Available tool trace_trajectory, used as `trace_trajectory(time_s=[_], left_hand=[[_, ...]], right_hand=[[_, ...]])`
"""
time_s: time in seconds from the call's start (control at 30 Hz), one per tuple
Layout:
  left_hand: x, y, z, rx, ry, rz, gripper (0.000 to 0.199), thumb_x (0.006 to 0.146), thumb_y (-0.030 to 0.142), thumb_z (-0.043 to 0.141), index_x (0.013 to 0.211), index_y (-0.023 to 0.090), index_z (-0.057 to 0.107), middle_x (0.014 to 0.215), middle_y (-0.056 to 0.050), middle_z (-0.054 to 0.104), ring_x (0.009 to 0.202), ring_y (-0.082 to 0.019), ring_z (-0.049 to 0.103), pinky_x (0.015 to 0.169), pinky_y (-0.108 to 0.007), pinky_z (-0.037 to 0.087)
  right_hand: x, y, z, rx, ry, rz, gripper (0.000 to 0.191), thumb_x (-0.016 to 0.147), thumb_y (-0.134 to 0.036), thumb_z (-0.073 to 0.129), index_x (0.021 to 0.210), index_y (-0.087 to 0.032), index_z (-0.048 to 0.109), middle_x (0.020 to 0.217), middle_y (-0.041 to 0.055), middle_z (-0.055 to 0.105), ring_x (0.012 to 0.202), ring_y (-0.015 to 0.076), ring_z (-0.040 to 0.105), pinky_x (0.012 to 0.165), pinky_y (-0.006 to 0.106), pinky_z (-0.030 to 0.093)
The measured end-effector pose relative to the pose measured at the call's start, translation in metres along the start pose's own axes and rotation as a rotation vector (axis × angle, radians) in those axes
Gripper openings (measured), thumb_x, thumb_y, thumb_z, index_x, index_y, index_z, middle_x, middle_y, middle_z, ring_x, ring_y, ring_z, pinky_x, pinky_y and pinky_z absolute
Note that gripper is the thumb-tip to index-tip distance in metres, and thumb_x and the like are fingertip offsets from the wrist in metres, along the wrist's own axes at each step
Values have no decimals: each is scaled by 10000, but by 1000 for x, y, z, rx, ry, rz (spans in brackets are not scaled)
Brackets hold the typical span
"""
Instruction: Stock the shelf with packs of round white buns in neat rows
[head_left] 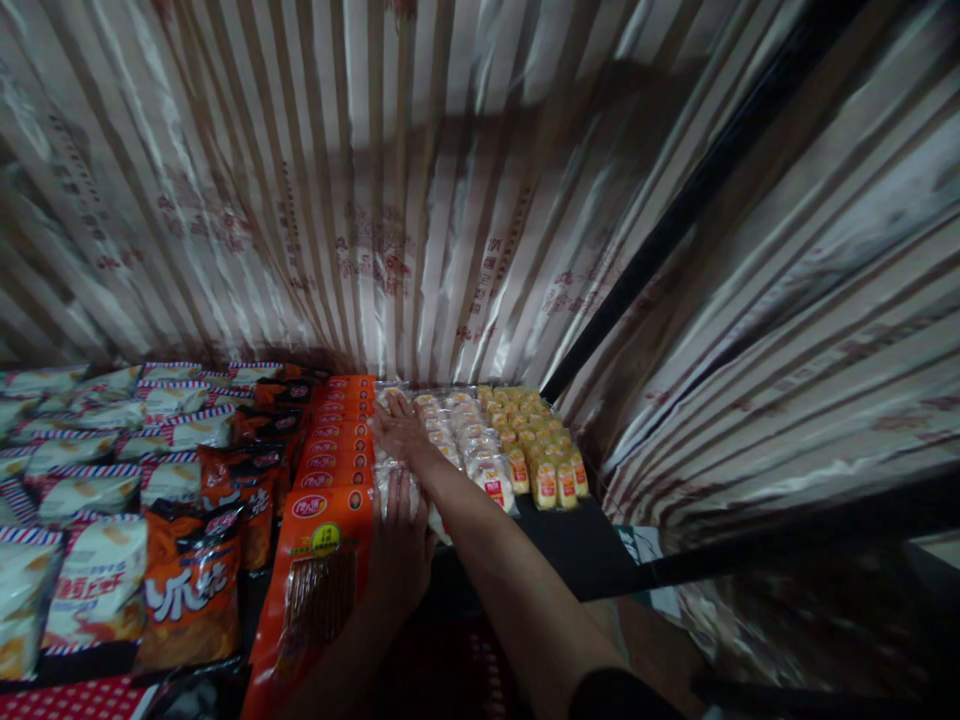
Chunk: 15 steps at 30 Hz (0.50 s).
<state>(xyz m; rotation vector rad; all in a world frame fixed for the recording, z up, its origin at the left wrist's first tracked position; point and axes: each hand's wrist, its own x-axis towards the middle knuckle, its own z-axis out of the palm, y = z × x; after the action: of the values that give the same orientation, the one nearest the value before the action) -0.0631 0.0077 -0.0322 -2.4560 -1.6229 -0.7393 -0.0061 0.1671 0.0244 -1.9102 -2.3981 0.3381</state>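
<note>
- Striped sheeting hangs behind and to the right as the largest thing in view; a dark pole slants across it
- White snack bags fill the left side in rows, with orange-and-black bags along their right edge
- Flat orange packets overlap in a column running away from the person; this column lies just left of both hands
- Yellow snack packs stand at the far right of the display, on a black surface; the right hand is nearer to them than the left
- White round-snack packs sit between the yellow ones and the hands, partly behind the right forearm
- Right hand lies palm down, fingers spread apart, over the farther part of a narrow column of clear packs; left hand reaches over its nearer part, fingers extended and slightly apart, with neither seen clamped on anything
- The clear column is smallest; its long axis runs front to back, directly beneath the fingers, against the orange packets' right edge
</note>
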Motion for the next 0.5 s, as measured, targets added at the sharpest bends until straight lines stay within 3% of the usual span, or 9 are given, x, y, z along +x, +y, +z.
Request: trace_trajectory(time_s=[0.2,0.5], left_hand=[[1,1,-1,28,11,2,510,829,350,525,1308,197,443,1444,-111,352,1357,-307,236,1087,-532,227],[1,1,2,47,27,6,502,811,416,546,1268,216,490,1444,-99,355,1339,-313,274,1066,-520,259]], right_hand=[[7,0,-4,-1,-27,6,614,901,-577,107,1434,-292,210,1533,33,109,1406,234,27,1097,504,31],[8,-1,3,0,0,18,586,912,-547,125,1426,-291,241,1525,38,153,1403,241,70,1094,511,45]])
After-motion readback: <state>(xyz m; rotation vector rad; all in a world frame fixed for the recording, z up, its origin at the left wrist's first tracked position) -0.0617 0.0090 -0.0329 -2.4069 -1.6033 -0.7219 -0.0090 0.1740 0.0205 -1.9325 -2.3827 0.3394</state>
